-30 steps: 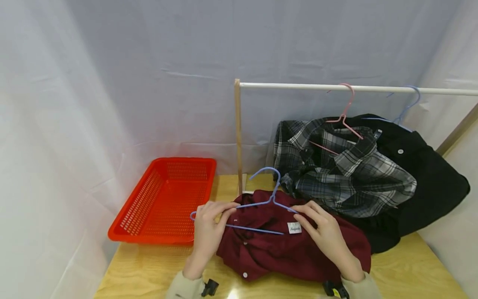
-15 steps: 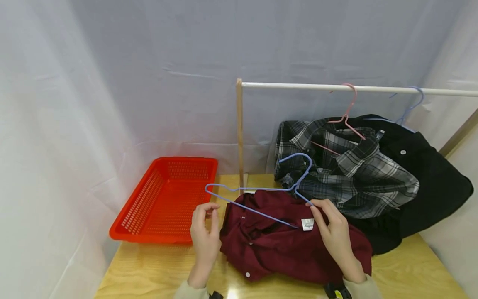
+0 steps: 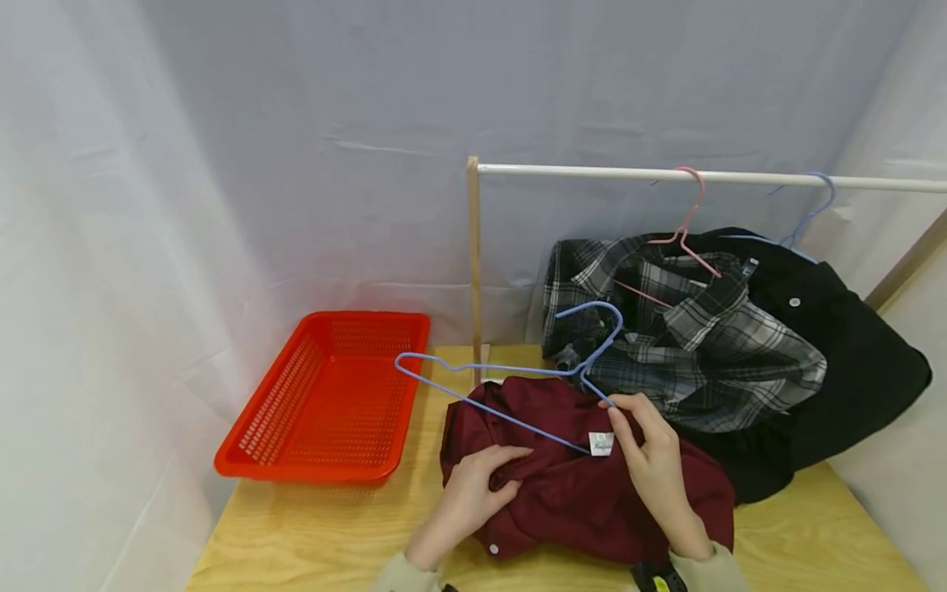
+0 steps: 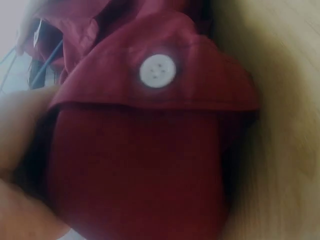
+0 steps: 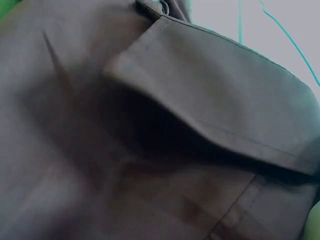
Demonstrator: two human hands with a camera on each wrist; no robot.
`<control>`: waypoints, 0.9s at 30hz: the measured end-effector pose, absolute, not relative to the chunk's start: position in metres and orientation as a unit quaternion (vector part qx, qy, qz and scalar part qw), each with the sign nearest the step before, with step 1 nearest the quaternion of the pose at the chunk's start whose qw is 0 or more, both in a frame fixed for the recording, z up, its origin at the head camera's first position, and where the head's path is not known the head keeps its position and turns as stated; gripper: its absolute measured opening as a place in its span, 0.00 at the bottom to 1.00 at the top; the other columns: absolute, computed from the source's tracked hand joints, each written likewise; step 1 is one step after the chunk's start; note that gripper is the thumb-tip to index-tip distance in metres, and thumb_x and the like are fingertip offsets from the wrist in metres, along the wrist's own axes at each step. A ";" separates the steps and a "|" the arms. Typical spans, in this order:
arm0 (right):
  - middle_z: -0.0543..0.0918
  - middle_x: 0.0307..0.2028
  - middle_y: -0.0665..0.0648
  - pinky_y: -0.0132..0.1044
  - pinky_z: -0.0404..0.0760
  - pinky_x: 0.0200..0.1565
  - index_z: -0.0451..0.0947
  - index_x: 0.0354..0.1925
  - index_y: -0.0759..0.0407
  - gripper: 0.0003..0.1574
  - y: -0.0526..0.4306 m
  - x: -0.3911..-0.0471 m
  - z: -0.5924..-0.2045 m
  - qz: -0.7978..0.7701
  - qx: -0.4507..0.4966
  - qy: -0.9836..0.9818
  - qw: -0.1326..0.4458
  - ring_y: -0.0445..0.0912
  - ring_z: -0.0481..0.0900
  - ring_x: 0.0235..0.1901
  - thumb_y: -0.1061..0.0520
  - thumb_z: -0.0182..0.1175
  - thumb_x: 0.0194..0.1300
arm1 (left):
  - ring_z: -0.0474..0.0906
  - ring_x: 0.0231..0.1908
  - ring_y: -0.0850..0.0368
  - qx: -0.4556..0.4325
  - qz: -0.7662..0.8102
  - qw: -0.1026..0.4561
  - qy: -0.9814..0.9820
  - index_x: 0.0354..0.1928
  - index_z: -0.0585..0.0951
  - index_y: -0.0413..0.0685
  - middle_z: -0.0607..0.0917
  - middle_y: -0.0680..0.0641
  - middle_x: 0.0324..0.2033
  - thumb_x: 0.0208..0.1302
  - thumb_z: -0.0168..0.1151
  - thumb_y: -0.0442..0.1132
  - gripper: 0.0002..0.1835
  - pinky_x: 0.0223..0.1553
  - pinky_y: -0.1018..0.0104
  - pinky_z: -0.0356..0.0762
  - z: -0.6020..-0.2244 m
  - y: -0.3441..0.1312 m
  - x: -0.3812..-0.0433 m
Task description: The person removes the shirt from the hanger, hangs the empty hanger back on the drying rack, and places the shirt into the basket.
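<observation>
Right grip (image 3: 654, 460) pinches a blue wire hanger (image 3: 518, 369), left grip (image 3: 469, 493) parted against maroon shirt (image 3: 570, 501); wooden worktop (image 3: 296, 534), red plastic basket (image 3: 362, 411) at shirt's ten o'clock, white curtain (image 3: 370, 82) beyond.

Left grip (image 3: 473, 487) off the blue hanger (image 3: 533, 370) and now at the maroon shirt (image 3: 573, 501), the hanger's free end higher.

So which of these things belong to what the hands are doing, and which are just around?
In the job, it seems:
right hand, pinching a blue hanger
left hand, at the maroon shirt

Just around:
red basket
plaid shirt
black garment
white rail, perhaps needed later
</observation>
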State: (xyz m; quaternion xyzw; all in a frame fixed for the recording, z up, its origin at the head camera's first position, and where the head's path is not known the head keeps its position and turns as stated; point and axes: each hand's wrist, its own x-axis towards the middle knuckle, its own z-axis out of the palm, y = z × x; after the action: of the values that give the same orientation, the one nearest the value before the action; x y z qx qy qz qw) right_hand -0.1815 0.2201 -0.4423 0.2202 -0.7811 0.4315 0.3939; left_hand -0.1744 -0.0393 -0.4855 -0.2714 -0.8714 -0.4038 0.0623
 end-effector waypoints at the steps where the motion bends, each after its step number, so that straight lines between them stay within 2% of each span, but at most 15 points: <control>1: 0.84 0.39 0.54 0.22 0.70 0.42 0.83 0.44 0.60 0.16 0.219 -0.181 -0.442 0.433 0.219 -0.781 0.392 0.35 0.77 0.40 0.76 0.60 0.65 | 0.83 0.41 0.59 -0.278 -0.407 0.062 -0.868 0.58 0.85 0.57 0.87 0.53 0.45 0.61 0.68 0.32 0.22 0.37 0.67 0.77 -0.484 -0.038 -0.174; 3: 0.83 0.39 0.55 0.22 0.71 0.46 0.84 0.43 0.60 0.16 0.218 -0.181 -0.441 0.435 0.213 -0.783 0.391 0.37 0.78 0.42 0.76 0.62 0.63 | 0.81 0.38 0.61 -0.281 -0.403 0.066 -0.868 0.54 0.87 0.57 0.86 0.54 0.40 0.59 0.67 0.30 0.22 0.35 0.71 0.75 -0.483 -0.036 -0.173; 6: 0.84 0.43 0.55 0.24 0.68 0.52 0.87 0.41 0.58 0.16 0.215 -0.181 -0.436 0.423 0.200 -0.793 0.390 0.42 0.77 0.46 0.75 0.66 0.60 | 0.81 0.37 0.61 -0.280 -0.396 0.069 -0.872 0.52 0.89 0.57 0.85 0.55 0.37 0.58 0.66 0.29 0.21 0.33 0.71 0.75 -0.482 -0.035 -0.173; 11: 0.86 0.46 0.55 0.42 0.66 0.60 0.89 0.39 0.55 0.12 0.207 -0.181 -0.431 0.371 0.196 -0.829 0.369 0.55 0.74 0.53 0.69 0.70 0.59 | 0.81 0.36 0.59 -0.282 -0.369 0.087 -0.881 0.50 0.90 0.55 0.85 0.55 0.36 0.57 0.68 0.29 0.20 0.32 0.69 0.75 -0.484 -0.032 -0.173; 14: 0.86 0.46 0.56 0.55 0.69 0.59 0.87 0.40 0.54 0.09 0.202 -0.180 -0.429 0.364 0.183 -0.850 0.335 0.58 0.74 0.57 0.66 0.67 0.64 | 0.82 0.35 0.59 -0.281 -0.355 0.098 -0.886 0.51 0.89 0.56 0.85 0.55 0.37 0.57 0.68 0.29 0.20 0.31 0.67 0.76 -0.485 -0.030 -0.173; 17: 0.85 0.49 0.59 0.59 0.73 0.55 0.85 0.42 0.55 0.08 0.198 -0.179 -0.426 0.366 0.163 -0.859 0.318 0.57 0.77 0.57 0.65 0.64 0.68 | 0.82 0.36 0.59 -0.278 -0.350 0.110 -0.888 0.53 0.88 0.58 0.85 0.56 0.38 0.59 0.68 0.31 0.21 0.30 0.68 0.76 -0.484 -0.028 -0.172; 19: 0.85 0.49 0.58 0.55 0.76 0.53 0.84 0.44 0.55 0.08 0.197 -0.181 -0.425 0.368 0.161 -0.860 0.315 0.55 0.80 0.54 0.65 0.62 0.70 | 0.82 0.35 0.60 -0.275 -0.353 0.118 -0.886 0.54 0.87 0.59 0.85 0.56 0.39 0.61 0.70 0.33 0.20 0.30 0.68 0.75 -0.484 -0.027 -0.172; 20: 0.85 0.49 0.56 0.49 0.77 0.50 0.83 0.45 0.55 0.09 0.196 -0.181 -0.424 0.371 0.164 -0.858 0.314 0.52 0.81 0.51 0.65 0.61 0.71 | 0.81 0.35 0.61 -0.274 -0.357 0.123 -0.884 0.54 0.87 0.59 0.85 0.57 0.38 0.63 0.70 0.35 0.19 0.30 0.69 0.75 -0.483 -0.026 -0.172; 22: 0.87 0.47 0.52 0.38 0.77 0.40 0.81 0.47 0.55 0.10 0.194 -0.183 -0.422 0.384 0.176 -0.853 0.307 0.44 0.81 0.36 0.66 0.58 0.73 | 0.82 0.35 0.61 -0.272 -0.364 0.135 -0.881 0.55 0.86 0.60 0.85 0.57 0.39 0.64 0.71 0.40 0.17 0.31 0.68 0.77 -0.482 -0.024 -0.171; 24: 0.88 0.46 0.49 0.31 0.72 0.28 0.78 0.50 0.54 0.12 0.192 -0.183 -0.421 0.411 0.194 -0.843 0.288 0.37 0.73 0.23 0.66 0.53 0.76 | 0.83 0.37 0.60 -0.267 -0.380 0.140 -0.874 0.57 0.85 0.59 0.86 0.57 0.41 0.64 0.71 0.45 0.19 0.34 0.66 0.80 -0.479 -0.020 -0.172; 27: 0.88 0.47 0.50 0.27 0.64 0.20 0.75 0.53 0.54 0.14 0.187 -0.183 -0.421 0.457 0.216 -0.821 0.264 0.34 0.60 0.15 0.68 0.49 0.77 | 0.85 0.41 0.60 -0.251 -0.426 0.130 -0.860 0.58 0.83 0.56 0.88 0.55 0.44 0.62 0.71 0.51 0.23 0.40 0.64 0.82 -0.474 -0.011 -0.172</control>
State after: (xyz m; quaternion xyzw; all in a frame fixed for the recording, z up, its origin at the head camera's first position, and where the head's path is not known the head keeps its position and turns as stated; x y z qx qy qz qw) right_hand -0.1826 0.1869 -0.4209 0.2156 -0.8214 0.4574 0.2638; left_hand -0.1723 -0.0115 -0.4740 -0.2508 -0.8597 -0.4255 0.1300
